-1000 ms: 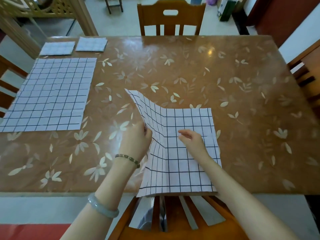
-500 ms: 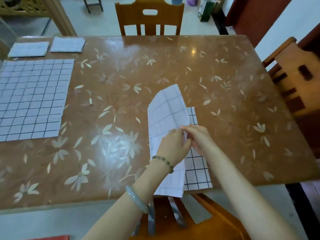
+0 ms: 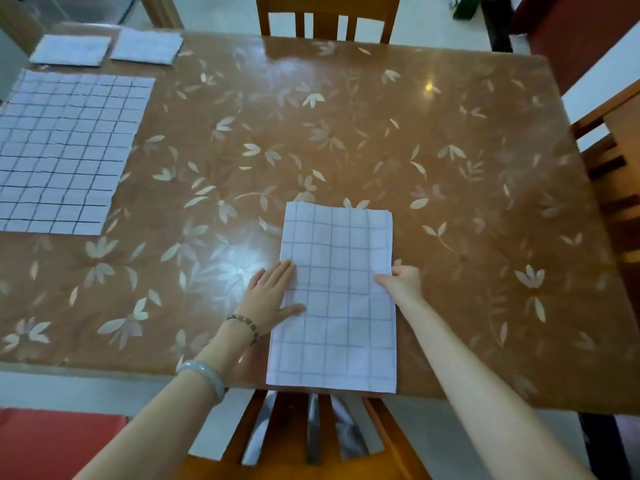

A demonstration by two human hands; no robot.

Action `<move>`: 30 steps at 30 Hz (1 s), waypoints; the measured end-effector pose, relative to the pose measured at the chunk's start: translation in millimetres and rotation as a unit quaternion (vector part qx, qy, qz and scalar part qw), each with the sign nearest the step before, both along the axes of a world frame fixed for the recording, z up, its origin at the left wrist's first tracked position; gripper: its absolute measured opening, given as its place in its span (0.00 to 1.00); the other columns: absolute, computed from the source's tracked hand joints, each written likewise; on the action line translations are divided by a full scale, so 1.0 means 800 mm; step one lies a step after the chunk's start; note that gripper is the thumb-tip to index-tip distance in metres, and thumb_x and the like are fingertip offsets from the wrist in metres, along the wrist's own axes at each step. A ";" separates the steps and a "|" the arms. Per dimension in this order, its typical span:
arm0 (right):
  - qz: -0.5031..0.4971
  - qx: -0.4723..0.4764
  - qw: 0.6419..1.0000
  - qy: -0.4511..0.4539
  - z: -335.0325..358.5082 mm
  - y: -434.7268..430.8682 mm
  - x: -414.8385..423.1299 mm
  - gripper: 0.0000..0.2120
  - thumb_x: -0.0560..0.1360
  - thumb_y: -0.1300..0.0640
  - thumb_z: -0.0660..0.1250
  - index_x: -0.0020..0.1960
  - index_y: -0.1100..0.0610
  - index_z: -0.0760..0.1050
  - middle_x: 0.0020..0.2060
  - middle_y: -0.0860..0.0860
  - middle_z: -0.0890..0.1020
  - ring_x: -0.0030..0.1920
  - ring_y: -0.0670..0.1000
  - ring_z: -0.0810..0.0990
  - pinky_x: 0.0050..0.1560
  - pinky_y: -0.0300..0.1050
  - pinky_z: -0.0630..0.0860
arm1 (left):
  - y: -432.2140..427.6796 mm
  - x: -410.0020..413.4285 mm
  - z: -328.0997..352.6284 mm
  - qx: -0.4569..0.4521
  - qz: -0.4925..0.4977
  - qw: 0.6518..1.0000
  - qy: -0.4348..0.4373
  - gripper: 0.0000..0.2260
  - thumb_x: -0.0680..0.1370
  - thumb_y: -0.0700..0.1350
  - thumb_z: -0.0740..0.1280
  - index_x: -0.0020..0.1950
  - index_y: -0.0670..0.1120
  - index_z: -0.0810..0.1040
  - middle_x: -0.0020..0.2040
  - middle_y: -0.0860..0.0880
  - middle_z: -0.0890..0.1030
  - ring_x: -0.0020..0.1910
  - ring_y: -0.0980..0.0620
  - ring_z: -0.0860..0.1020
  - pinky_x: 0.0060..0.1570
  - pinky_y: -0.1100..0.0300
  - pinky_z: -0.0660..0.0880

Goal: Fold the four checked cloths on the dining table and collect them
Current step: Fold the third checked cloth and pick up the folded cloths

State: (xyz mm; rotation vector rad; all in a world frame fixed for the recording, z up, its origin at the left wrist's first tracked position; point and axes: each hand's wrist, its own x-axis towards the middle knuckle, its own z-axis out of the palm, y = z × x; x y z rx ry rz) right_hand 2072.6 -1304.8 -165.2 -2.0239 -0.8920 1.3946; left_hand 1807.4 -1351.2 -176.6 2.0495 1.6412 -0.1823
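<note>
A white checked cloth [image 3: 337, 296], folded in half lengthwise, lies at the near edge of the brown leaf-patterned dining table [image 3: 346, 133]. My left hand [image 3: 272, 296] lies flat, fingers straight, pressing the cloth's left fold. My right hand [image 3: 401, 280] pinches the cloth's right edge with curled fingers. A second checked cloth [image 3: 65, 150] lies spread out flat at the table's left. Two small folded cloths sit at the far left corner, one [image 3: 71, 50] beside the other [image 3: 147, 46].
A wooden chair [image 3: 329, 15] stands at the far side, another [image 3: 613, 157] at the right, and a chair back [image 3: 311, 441] sits just below the near table edge. A red surface [image 3: 52, 441] shows at the lower left.
The cloth's left half has been carried over onto its right half and laid flat. My left hand let go and moved to the fold on the left; my right hand now pinches the right edge.
</note>
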 end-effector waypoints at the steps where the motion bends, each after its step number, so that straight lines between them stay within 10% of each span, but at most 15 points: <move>1: 0.001 -0.004 1.000 -0.007 -0.005 0.000 0.002 0.06 0.70 0.70 0.69 0.42 0.74 0.78 0.56 0.67 0.79 0.58 0.61 0.78 0.39 0.39 0.67 | -0.001 -0.002 -0.004 -0.004 -0.008 1.000 0.021 0.55 0.61 0.79 0.30 0.78 0.46 0.48 0.79 0.52 0.49 0.77 0.52 0.47 0.74 0.53 0.42; 4: 0.007 0.011 0.999 -0.039 -0.015 0.000 0.008 0.13 0.69 0.66 0.70 0.31 0.66 0.67 0.44 0.57 0.84 0.57 0.59 0.80 0.25 0.35 0.60 | -0.003 0.000 -0.009 -0.003 -0.024 0.997 0.072 0.55 0.59 0.78 0.25 0.78 0.48 0.43 0.78 0.53 0.43 0.77 0.53 0.43 0.73 0.54 0.39; 7: 0.021 0.020 0.998 -0.058 -0.013 -0.001 0.006 0.13 0.69 0.66 0.69 0.32 0.61 0.65 0.27 0.44 0.67 0.33 0.43 0.66 0.21 0.32 0.55 | -0.006 -0.003 -0.014 0.001 -0.026 0.997 0.078 0.53 0.62 0.77 0.27 0.78 0.47 0.44 0.76 0.54 0.42 0.77 0.53 0.43 0.73 0.53 0.39; 14: 0.035 0.036 0.991 -0.126 -0.018 0.002 0.007 0.15 0.69 0.63 0.70 0.34 0.58 0.62 0.29 0.49 0.66 0.29 0.49 0.63 0.27 0.40 0.61 | -0.006 -0.012 -0.025 0.005 -0.036 0.997 0.069 0.46 0.71 0.75 0.38 0.76 0.44 0.59 0.76 0.49 0.60 0.75 0.46 0.61 0.73 0.49 0.53; 20: 0.103 0.076 0.949 -0.288 -0.016 0.005 0.001 0.15 0.67 0.58 0.72 0.45 0.54 0.66 0.44 0.50 0.71 0.46 0.54 0.70 0.45 0.52 0.73 | 0.026 -0.009 -0.012 0.081 -0.014 0.996 0.016 0.46 0.71 0.74 0.37 0.77 0.44 0.55 0.77 0.48 0.58 0.77 0.49 0.52 0.74 0.54 0.44; 30: 0.327 0.259 0.873 -0.252 -0.032 0.076 -0.086 0.22 0.78 0.62 0.52 0.71 0.63 0.66 0.74 0.59 0.63 0.76 0.56 0.56 0.75 0.51 0.55 | 0.133 0.041 -0.019 0.126 -0.026 0.991 0.036 0.29 0.76 0.47 0.44 0.74 0.36 0.61 0.74 0.40 0.63 0.75 0.42 0.59 0.74 0.49 0.51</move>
